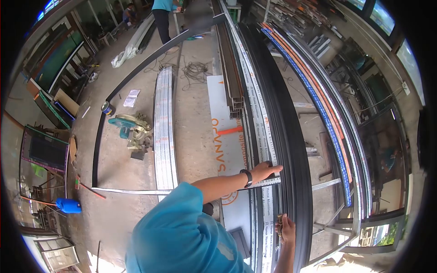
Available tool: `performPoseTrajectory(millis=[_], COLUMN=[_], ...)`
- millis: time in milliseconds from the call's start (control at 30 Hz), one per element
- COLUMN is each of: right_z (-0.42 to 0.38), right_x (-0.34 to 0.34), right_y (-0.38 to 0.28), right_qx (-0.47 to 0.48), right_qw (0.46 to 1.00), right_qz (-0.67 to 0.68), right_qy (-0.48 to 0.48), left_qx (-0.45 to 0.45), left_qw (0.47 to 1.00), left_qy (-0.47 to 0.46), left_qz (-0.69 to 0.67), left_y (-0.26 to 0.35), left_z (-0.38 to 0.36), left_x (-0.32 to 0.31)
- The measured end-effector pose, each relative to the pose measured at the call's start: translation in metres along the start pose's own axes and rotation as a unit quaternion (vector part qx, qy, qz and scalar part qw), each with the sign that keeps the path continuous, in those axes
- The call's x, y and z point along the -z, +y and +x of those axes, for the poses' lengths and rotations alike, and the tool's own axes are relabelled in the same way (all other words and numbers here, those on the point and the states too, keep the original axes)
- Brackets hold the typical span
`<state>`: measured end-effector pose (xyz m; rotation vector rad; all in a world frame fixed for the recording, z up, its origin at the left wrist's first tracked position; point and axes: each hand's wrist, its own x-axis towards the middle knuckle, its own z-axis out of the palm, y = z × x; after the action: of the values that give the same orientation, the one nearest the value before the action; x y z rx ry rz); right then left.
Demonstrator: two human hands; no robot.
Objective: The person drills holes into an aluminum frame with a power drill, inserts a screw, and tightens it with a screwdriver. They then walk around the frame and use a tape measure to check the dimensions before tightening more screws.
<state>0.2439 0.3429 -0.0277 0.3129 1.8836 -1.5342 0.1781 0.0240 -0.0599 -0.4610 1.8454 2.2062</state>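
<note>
The setting is a workshop with a bare concrete floor (195, 113). Long aluminium sections lie on a metal rack (334, 218) running from near to far. On the left floor stand a mitre saw (132, 132), a bundle of wrapped profiles (165, 132) and a blue container (69, 205). A person in a blue shirt (161, 9) stands far off.

The left hand (266, 170) lies flat, fingers extended, pressing on the wrapped profile (266, 150) beside the black profile (291, 150). A thin metal strip (191, 189) runs leftward from beneath this hand. The right hand (287, 227), nearer, is closed on the black profile's edge; whether it also holds something cannot be told.

The wrap reads "Honor Home Aluminum". A white panel (218, 104) carries orange lettering, not fully legible.
</note>
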Motion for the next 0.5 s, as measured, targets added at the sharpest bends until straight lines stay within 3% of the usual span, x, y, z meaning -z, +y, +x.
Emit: performPoseTrajectory(millis=[67, 133, 200, 267, 333, 367, 400, 433, 467, 500], right_z=[0.005, 0.004, -0.004, -0.014, -0.007, -0.007, 0.001, 0.002, -0.003, -0.01], right_x=[0.007, 0.006, 0.001, -0.012, -0.011, -0.009, 0.003, 0.007, 0.014, 0.02], right_y=[0.004, 0.001, -0.004, -0.012, -0.006, -0.001, 0.02, 0.031, 0.045, 0.057], right_qx=[-0.034, -0.043, 0.025, 0.055, 0.09, 0.082, 0.101, 0.095, 0.089, 0.08], right_qw=[0.999, 0.997, 0.998, 0.996, 0.99, 0.99, 0.986, 0.985, 0.982, 0.98], right_qz=[0.039, 0.047, 0.006, -0.071, -0.097, -0.105, -0.124, -0.143, -0.163, -0.178], right_qy=[-0.011, -0.03, -0.049, 0.016, 0.049, 0.048, 0.036, 0.037, 0.043, 0.046], left_qx=[-0.008, -0.012, -0.105, -0.296, -0.427, -0.493, -0.503, -0.65, -0.591, -0.593], left_qw=[1.0, 0.998, 0.972, 0.894, 0.88, 0.866, 0.861, 0.75, 0.672, 0.611], left_qy=[-0.011, 0.037, 0.201, 0.315, 0.207, 0.086, -0.06, -0.113, -0.309, -0.352], left_qz=[-0.011, 0.052, 0.06, 0.115, -0.03, 0.001, 0.034, 0.043, 0.32, 0.389], left_y=[0.006, -0.005, 0.005, 0.006, 0.061, 0.093, 0.143, 0.17, 0.229, 0.25], left_z=[-0.007, 0.003, -0.016, -0.027, -0.067, -0.089, -0.129, -0.152, -0.199, -0.231], left_x=[-0.001, 0.001, -0.007, -0.015, -0.068, -0.099, -0.127, -0.169, -0.186, -0.198])
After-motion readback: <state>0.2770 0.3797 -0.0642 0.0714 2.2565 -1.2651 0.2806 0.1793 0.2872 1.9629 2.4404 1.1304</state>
